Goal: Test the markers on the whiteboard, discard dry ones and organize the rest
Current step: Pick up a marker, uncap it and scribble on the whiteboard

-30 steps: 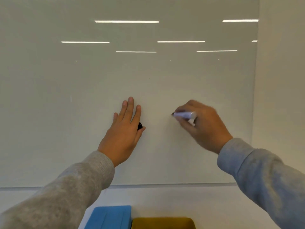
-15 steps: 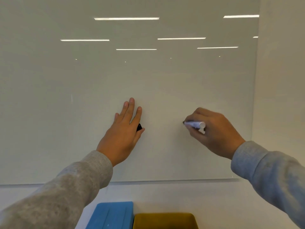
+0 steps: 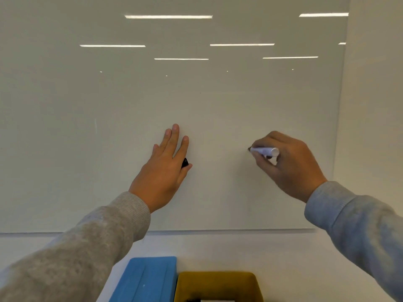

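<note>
A glossy whiteboard [image 3: 196,94] fills the wall in front of me. My left hand [image 3: 161,171] lies flat against it with fingers straight, and a small black marker cap [image 3: 185,162] is pinched between its thumb and the side of the index finger. My right hand [image 3: 290,166] grips a white marker [image 3: 263,150] and holds its dark tip against the board, to the right of my left hand. No ink line shows on the board near the tip.
Below the board's lower edge stand a blue container [image 3: 146,280] and, to its right, a yellow container [image 3: 216,275] with something white and dark inside. The board's right edge [image 3: 340,127] meets bare wall. Ceiling lights are reflected in the board's upper part.
My right hand has slid the marker tip to the right across the board, first downward and then back up. My left hand has stayed in place.
</note>
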A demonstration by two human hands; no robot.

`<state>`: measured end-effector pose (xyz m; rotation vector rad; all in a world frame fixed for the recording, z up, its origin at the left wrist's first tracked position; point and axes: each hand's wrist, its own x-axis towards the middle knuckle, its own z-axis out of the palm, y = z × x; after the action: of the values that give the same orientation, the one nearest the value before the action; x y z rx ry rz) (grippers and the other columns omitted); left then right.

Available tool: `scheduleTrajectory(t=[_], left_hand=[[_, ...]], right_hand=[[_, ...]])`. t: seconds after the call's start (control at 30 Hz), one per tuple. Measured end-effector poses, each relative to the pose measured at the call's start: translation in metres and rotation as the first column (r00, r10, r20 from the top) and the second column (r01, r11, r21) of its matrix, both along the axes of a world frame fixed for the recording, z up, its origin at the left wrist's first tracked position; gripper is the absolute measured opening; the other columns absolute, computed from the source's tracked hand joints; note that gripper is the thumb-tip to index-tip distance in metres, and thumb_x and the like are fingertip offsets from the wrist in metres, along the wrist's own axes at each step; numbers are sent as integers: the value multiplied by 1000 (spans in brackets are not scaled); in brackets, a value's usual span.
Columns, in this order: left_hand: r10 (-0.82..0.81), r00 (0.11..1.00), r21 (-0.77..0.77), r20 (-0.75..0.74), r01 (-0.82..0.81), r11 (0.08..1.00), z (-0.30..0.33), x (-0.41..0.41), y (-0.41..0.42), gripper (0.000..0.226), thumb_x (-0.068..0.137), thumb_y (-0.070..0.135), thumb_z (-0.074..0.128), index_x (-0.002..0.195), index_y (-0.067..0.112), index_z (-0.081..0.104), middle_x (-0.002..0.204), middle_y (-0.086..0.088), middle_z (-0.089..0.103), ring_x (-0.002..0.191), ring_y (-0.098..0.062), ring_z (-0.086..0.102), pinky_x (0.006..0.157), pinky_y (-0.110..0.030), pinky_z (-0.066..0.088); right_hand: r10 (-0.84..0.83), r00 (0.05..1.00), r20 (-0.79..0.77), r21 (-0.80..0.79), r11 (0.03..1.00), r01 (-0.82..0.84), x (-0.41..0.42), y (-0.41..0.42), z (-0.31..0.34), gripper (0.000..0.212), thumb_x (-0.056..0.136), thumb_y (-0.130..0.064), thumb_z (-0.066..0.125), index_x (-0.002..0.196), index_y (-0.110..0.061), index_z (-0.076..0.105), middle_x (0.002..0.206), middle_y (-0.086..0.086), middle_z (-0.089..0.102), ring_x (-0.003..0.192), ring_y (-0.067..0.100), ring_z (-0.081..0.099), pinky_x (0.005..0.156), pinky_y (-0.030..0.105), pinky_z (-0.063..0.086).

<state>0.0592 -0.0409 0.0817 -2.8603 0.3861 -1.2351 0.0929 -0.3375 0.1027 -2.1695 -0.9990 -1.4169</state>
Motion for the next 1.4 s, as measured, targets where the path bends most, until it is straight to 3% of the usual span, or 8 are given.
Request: scheduleTrajectory(t=[0.2,0.33,0.4,0.53,0.63,0.9,1.1,1.4], left_hand=[[-5,1000,-1,-4,5,1000,-2,-3,2,67,104,43,30,159,17,2,163,-3,-25,151,-18,-19,124,-47,17],[-22,999,-28,-43,21,999,-2,-16,2,65,103,44,32,159,18,12,165,0,-19,153,-17,-10,121,-41,24],[-31,997,-19,-71,30,999,-3,-25,3,61,104,42,34,158,18,20,166,2,-11,154,-21,3,123,-43,23],[-65,981,-137,-180,40,990,-18,-45,11,54,105,41,39,155,26,30,159,6,34,138,-20,44,115,-35,38],[-105,964,-214,-243,53,976,-36,-53,14,48,104,41,43,150,28,41,117,5,68,101,-14,64,91,-36,54],[-281,896,-603,-343,20,798,-100,-93,20,36,101,27,52,137,29,57,121,17,61,105,4,58,80,2,38],[-496,813,-826,-304,35,563,-149,-123,13,36,106,20,39,137,29,56,71,31,54,70,11,53,71,-6,39],[-564,793,-864,-230,100,493,-165,-143,18,45,99,24,56,140,40,46,92,5,63,71,-10,60,78,-30,53]], right_hand=[[-2,996,-92,-80,997,-5,-7,6,-28,7,95,-27,60,94,-26,67,87,-11,58,72,14,57,60,39,51],[100,978,-184,136,988,-75,-17,11,-30,2,92,-23,69,94,-24,68,81,-14,66,71,11,62,60,29,50],[199,939,-279,247,960,-130,-29,19,-34,19,89,-20,73,102,-25,60,77,-17,70,68,11,62,58,23,48],[372,828,-419,353,907,-229,-50,43,-47,47,87,-10,73,114,-29,39,79,-15,73,55,17,56,54,28,50],[417,776,-474,399,887,-234,-59,60,-54,46,89,-9,72,115,-29,39,78,-14,74,60,28,62,58,36,56],[614,582,-533,653,736,-178,-84,83,-101,35,89,-11,73,111,-20,47,81,6,75,63,22,67,55,22,51],[691,415,-592,755,655,-14,-100,85,-139,33,90,-12,72,113,-19,50,81,12,75,65,22,64,59,33,49],[766,265,-585,804,591,68,-110,101,-156,37,89,-11,72,119,-18,51,87,12,76,67,23,60,58,34,46]])
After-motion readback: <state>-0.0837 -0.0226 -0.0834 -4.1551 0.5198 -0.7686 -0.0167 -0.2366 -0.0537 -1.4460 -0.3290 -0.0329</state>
